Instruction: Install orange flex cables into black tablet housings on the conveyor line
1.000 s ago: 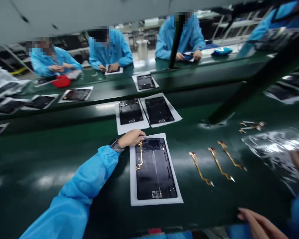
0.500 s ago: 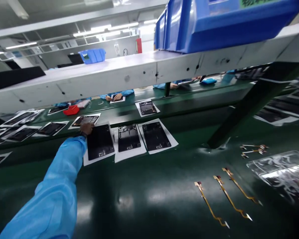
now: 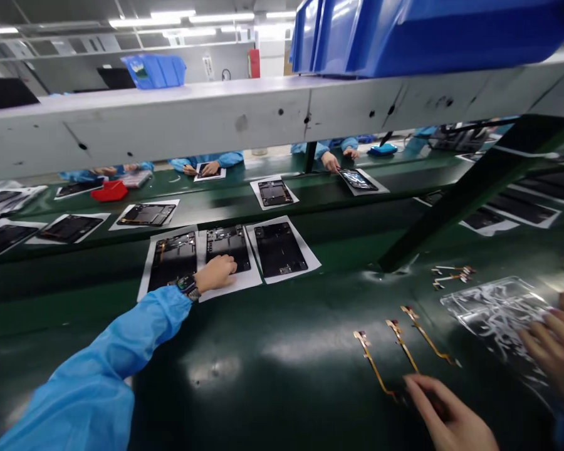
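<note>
My left hand [image 3: 217, 273], with a dark wristwatch [image 3: 188, 286] and blue sleeve, is closed at the lower edge of the middle opened tablet [image 3: 226, 242], fingers bent together on it. This tablet lies on a white sheet between a left tablet [image 3: 172, 263] and a right tablet [image 3: 281, 250], both on white sheets too. My right hand [image 3: 451, 413] pinches at the lower end of the middle flex cable [image 3: 404, 344]; its fingertips partly hide the contact. To either side lie a left flex cable [image 3: 371, 360] and a right flex cable [image 3: 425, 335].
A co-worker's hands [image 3: 552, 347] reach over a clear plastic tray [image 3: 498, 307] at right. Several smaller cables [image 3: 452, 275] lie behind it. A slanted green post [image 3: 455, 200] and white shelf [image 3: 192, 128] with blue bins [image 3: 404, 41] stand ahead. Others' hands [image 3: 331, 161] work across the bench.
My left hand has moved right and nearer, from the left tablet to the middle one. My right hand has come into view at the flex cables. The co-worker's hands show more at right.
</note>
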Tool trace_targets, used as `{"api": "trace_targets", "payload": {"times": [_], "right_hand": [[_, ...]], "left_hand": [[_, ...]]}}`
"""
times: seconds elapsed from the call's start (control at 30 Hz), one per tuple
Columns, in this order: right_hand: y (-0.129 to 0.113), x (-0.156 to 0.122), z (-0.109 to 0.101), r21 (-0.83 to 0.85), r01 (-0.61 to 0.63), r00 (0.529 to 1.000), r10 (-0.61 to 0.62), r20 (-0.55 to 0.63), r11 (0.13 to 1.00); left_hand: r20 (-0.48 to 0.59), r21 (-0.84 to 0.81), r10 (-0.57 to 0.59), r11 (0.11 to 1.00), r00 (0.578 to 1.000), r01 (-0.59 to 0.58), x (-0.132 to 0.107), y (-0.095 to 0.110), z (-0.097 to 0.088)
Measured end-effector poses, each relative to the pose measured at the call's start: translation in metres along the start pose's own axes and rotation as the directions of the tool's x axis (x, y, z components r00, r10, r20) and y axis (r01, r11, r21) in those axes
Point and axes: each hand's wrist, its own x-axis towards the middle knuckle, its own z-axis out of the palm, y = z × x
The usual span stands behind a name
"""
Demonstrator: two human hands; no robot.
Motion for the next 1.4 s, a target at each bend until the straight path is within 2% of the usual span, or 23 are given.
{"api": "trace_targets", "payload": {"times": [0.07,0.13,0.23,0.37,0.47,0.63,0.87,1.17,1.4], "right_hand": [[-0.013,0.010,0.005,-0.007,0.009,0.998,-0.009,0.058,1.000],[-0.024,0.020,0.015,-0.016,0.055,0.989,-0.052,0.140,0.998],[-0.034,0.040,0.034,-0.075,0.229,0.960,-0.213,0.180,0.971],[-0.032,0.066,0.052,-0.175,0.316,0.934,-0.273,0.231,0.933],[-0.024,0.078,0.058,-0.154,0.349,0.912,-0.297,0.284,0.924],[-0.014,0.087,0.062,-0.196,0.362,0.895,-0.281,0.347,0.911],[-0.009,0.086,0.063,-0.139,0.331,0.891,-0.261,0.372,0.933],[-0.010,0.088,0.061,-0.101,0.270,0.898,-0.212,0.384,0.958],[-0.013,0.092,0.055,-0.034,0.246,0.873,-0.206,0.443,0.969]], "left_hand": [[0.015,0.027,0.009,1.000,1.000,-0.009,-0.006,0.011,0.008],[0.023,0.047,0.005,0.999,1.000,-0.006,-0.009,0.013,0.011],[0.036,0.066,0.010,0.998,0.999,-0.013,-0.013,0.013,0.011],[0.073,0.081,0.029,0.996,0.997,-0.035,-0.025,0.023,0.008],[0.119,0.086,0.038,0.995,0.992,-0.048,-0.037,0.032,0.004],[0.189,0.112,0.000,0.993,0.982,-0.022,-0.046,0.033,-0.001],[0.252,0.197,-0.040,0.980,0.967,-0.010,-0.041,0.028,-0.006],[0.251,0.233,-0.027,0.972,0.968,-0.033,-0.048,0.025,-0.014],[0.283,0.272,-0.074,0.962,0.956,-0.006,-0.041,0.028,-0.008]]}}
